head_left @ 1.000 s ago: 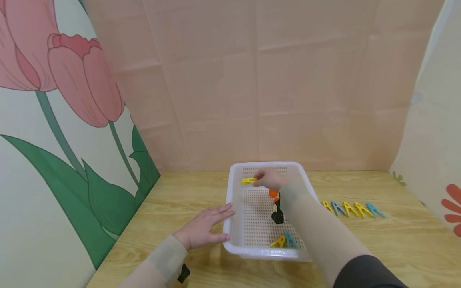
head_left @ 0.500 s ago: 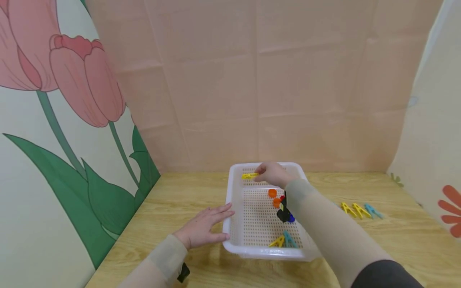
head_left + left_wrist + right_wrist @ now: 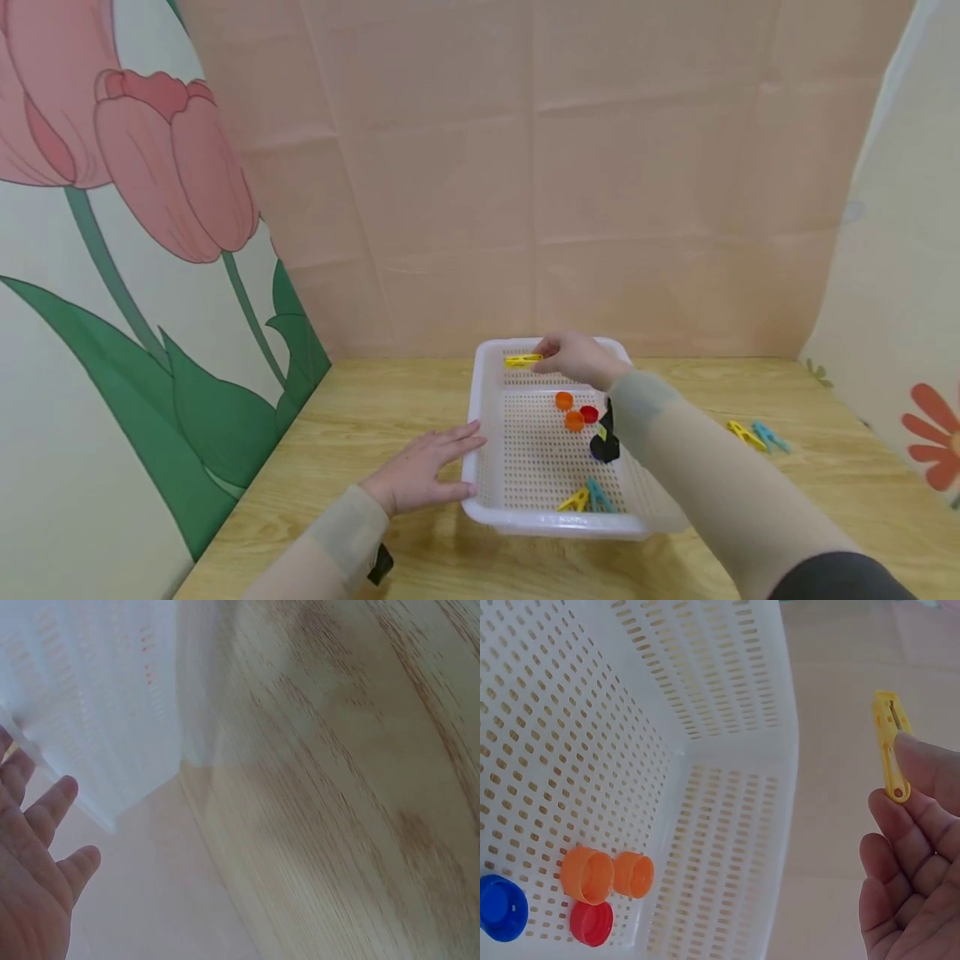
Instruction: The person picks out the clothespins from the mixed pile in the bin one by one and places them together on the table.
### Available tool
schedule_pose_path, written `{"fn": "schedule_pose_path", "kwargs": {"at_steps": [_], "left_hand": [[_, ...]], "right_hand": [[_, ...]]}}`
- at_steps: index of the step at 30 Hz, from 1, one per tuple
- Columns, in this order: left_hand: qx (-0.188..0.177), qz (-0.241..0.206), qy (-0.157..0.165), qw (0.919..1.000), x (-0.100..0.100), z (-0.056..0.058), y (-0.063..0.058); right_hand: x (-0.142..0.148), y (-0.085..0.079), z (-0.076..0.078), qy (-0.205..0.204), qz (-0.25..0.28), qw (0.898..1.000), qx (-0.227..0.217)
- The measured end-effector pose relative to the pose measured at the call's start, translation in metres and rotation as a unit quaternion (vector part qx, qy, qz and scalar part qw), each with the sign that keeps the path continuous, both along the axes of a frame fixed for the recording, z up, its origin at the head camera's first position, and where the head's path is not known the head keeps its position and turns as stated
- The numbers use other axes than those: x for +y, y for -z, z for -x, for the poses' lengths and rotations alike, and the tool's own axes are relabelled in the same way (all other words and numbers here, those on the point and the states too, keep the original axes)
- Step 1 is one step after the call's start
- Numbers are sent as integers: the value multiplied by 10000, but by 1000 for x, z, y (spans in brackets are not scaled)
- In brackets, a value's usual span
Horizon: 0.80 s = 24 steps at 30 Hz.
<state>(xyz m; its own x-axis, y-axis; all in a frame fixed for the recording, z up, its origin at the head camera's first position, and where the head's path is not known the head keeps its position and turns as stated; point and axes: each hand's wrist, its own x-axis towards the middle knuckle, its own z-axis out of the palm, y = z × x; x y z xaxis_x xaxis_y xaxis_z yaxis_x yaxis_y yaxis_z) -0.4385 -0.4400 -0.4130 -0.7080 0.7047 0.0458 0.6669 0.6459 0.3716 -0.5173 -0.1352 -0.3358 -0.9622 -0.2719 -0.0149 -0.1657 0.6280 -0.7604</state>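
My right hand pinches a yellow clothespin between thumb and fingers, above the far end of a white perforated plastic basket. In the right wrist view the clothespin is held lengthwise, outside the basket's rim from that angle. My left hand has its fingers extended against the basket's left rim; in the left wrist view the fingers reach up to that rim. At the basket's near end are a yellow clothespin and a blue clothespin.
Inside the basket lie two orange caps, a red cap and a blue cap. To its right on the wooden table lie a yellow clothespin and a blue one, with my right forearm crossing in front.
My right hand has moved slightly toward the basket's far rim, carrying the yellow clothespin. The right forearm has shifted right, uncovering caps and covering some table clothespins. The left hand stays put.
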Motion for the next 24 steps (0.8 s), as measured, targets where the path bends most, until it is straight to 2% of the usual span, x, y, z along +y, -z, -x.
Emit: {"fn": "schedule_pose_path", "kwargs": {"at_steps": [8,13,24], "left_hand": [[60,11,44,10000,-1,-2,-1],[77,34,36,10000,-2,-4,-3],[107,14,87,9999,-5,-6,-3]], "right_hand": [[9,-7,-9,62,-121,9996,242],[15,-11,-18,160,-17,9995,255],[37,-12,-37,232,12,9984,509]]}}
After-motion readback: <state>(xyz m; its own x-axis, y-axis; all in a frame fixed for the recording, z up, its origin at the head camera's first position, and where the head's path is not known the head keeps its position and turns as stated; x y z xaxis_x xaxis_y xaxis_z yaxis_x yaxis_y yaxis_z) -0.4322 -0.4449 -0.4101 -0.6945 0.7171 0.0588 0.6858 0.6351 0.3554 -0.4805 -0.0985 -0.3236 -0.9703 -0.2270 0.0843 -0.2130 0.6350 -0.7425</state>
